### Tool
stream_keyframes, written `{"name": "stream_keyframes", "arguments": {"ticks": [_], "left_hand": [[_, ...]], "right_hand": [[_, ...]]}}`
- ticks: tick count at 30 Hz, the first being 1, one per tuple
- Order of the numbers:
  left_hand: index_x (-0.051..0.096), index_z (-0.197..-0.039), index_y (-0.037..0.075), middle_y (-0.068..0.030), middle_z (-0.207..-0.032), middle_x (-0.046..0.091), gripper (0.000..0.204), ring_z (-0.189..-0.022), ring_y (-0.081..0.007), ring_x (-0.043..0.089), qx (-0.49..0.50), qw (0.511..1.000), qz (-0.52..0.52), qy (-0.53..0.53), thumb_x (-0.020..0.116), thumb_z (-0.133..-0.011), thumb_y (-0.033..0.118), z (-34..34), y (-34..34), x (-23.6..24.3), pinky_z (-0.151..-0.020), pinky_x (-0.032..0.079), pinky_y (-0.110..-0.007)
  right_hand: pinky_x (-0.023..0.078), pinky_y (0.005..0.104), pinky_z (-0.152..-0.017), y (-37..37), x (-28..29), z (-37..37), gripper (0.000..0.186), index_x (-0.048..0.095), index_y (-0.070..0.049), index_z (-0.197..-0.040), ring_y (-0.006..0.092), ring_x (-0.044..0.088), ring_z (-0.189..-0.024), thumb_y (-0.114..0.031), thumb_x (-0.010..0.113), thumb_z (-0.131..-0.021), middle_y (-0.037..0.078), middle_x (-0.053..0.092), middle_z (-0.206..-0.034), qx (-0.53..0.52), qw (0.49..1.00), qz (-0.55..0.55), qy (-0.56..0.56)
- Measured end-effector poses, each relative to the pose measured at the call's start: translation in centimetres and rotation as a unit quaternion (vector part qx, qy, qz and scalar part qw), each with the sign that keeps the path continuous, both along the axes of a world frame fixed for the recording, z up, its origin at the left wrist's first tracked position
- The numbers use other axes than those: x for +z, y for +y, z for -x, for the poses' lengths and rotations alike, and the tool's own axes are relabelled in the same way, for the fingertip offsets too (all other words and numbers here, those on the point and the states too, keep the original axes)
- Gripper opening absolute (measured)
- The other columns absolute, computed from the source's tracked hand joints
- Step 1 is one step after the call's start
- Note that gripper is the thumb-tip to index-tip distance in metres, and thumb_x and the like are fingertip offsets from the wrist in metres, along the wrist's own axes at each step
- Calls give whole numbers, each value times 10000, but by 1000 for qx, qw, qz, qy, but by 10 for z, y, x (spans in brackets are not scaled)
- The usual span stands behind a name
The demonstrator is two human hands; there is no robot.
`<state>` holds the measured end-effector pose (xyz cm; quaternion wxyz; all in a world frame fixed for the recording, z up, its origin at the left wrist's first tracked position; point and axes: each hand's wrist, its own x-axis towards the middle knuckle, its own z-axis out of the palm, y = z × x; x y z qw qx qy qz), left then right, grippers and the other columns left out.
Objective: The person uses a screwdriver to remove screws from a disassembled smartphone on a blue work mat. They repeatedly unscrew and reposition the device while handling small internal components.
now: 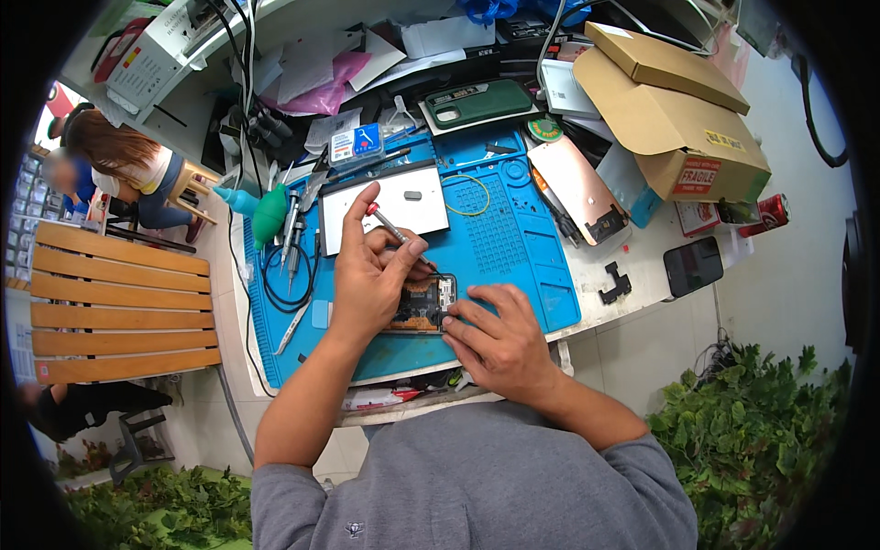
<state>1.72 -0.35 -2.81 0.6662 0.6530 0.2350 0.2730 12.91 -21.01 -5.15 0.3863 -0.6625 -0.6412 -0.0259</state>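
An opened phone (417, 310) lies on the blue repair mat (367, 364), its dark and copper-coloured inner parts showing. My left hand (367, 289) is closed around a slim screwdriver (392, 225) with a red end cap. The index finger lies up along the cap, and the tool slants down to the right toward the phone's upper edge. Its tip is too small to make out. My right hand (504, 344) grips the phone's right edge with bent fingers and thumb. Behind the phone lies a white plate (423, 179) with a small grey piece on it.
A green air blower (269, 216), pens and a coiled black cable stand left. Tweezers (291, 330) lie near the mat's left edge. A rose-gold phone shell (579, 188), black bracket (615, 284), black phone (693, 267) and cardboard box (674, 119) are right. A green phone case (477, 103) lies behind.
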Motion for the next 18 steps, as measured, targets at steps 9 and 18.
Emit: {"name": "stream_keyframes", "arguments": {"ticks": [9,18], "left_hand": [[194,-1792,83,-134,-1115,769,874,-914,-233,839,-3,1000,14,-10,749,-1116,54,0,2,-2,-798,731,-339],[223,-1782,86,-131,-1105,774,874,-912,-225,840,-18,1000,17,17,766,-1099,34,-4,2,-4,-796,733,-336]], "right_hand": [[462,534,-1119,1,5,2,233,789,-35,-1151,345,640,-1351,-142,837,-950,92,736,-1442,6,998,56,-33],[478,520,-1088,2,5,1,219,777,-26,-1114,343,647,-1331,-121,819,-922,104,733,-1416,6,999,37,-35]]}}
